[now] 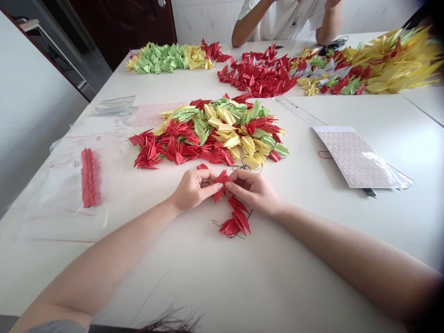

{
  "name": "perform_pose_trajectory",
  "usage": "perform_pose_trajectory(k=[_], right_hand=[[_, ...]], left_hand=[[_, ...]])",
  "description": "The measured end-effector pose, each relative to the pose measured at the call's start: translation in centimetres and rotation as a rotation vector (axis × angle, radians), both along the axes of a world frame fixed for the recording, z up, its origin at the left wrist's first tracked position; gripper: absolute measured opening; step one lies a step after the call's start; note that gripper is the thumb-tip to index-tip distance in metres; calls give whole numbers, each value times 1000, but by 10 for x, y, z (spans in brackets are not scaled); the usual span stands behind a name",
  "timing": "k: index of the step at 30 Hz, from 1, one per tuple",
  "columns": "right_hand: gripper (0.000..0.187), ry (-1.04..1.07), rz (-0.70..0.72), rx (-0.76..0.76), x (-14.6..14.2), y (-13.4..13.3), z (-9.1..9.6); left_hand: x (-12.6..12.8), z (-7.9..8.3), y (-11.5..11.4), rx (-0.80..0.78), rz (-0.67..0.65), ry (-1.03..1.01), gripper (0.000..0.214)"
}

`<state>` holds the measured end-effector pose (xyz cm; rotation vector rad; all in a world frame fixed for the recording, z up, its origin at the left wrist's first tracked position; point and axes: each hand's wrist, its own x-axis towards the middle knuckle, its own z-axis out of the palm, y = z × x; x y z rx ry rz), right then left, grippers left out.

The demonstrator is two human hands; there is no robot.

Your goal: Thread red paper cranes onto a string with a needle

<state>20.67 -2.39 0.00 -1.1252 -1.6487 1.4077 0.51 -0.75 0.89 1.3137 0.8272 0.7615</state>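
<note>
Bare forearms (114, 256) nearest; left hand (190, 190) and right hand (255, 190) meet, fingers (212, 189) clamped on 1 red folded piece (221, 178), just beyond red paper cluster (237, 222) on white surface (208, 282); light pinch likely best, sparing creases.

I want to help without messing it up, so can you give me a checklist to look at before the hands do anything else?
1. Red paper piece held: ok, between the fingertips of the left hand and right hand.
2. String through that piece: cannot tell, the fingers hide it.
3. Red pieces below the hands lying on the table: ok, bunched together.
4. Dark string by the pile straight: not ok, it curls in loops.
5. Colourful pile nearby: ok, just beyond the hands.
6. White sheet out of the way: ok, off to the right.
</note>
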Motion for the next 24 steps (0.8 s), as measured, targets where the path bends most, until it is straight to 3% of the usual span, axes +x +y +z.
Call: perform_pose_trajectory(k=[10, 16, 24], right_hand=[[45, -7, 18, 18, -1, -2, 2], [47, 60, -17, -12, -1, 0, 3], [38, 171, -15, 107, 2, -2, 3]], left_hand=[[-1, 1, 0, 16, -14, 33, 29], [1, -1, 2, 111, 71, 17, 32], [3, -10, 4, 140, 118, 34, 35]])
